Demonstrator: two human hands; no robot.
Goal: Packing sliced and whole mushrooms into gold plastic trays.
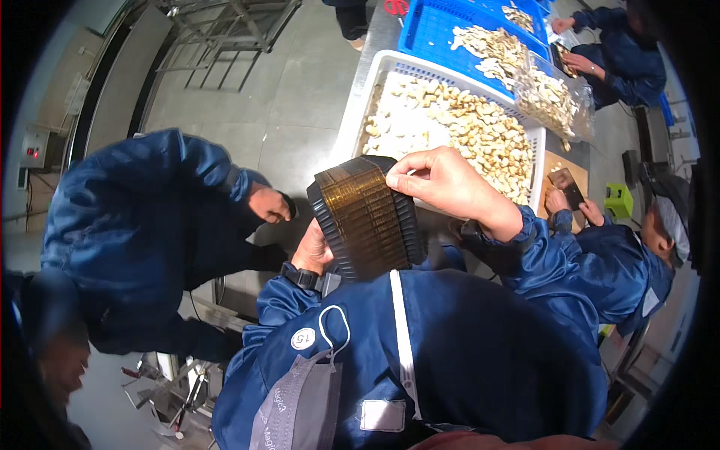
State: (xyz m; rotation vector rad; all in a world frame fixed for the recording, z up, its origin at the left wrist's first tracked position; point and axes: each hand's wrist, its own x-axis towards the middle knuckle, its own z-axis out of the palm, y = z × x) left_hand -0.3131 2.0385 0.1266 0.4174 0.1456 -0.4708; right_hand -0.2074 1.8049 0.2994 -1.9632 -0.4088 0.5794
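Observation:
In front of my chest is a stack of black ribbed plastic trays (367, 217), tilted, with a shiny amber-brown face toward me. My left hand (313, 247) grips its left side from below; part of that hand is hidden behind the stack. At the upper right edge, the thumb and forefinger of my right hand (450, 184) are pinched together against the trays. Just beyond my right hand stands a white perforated basket (345, 142) holding many pale, brown-edged mushroom pieces (457, 120).
Blue crates (424, 34) with sliced mushrooms and a clear plastic bag (555, 105) of slices stand behind the basket. At right, a co-worker (622, 262) holds a broad dark blade (568, 187) over a board. Another person (142, 217) stands close on my left.

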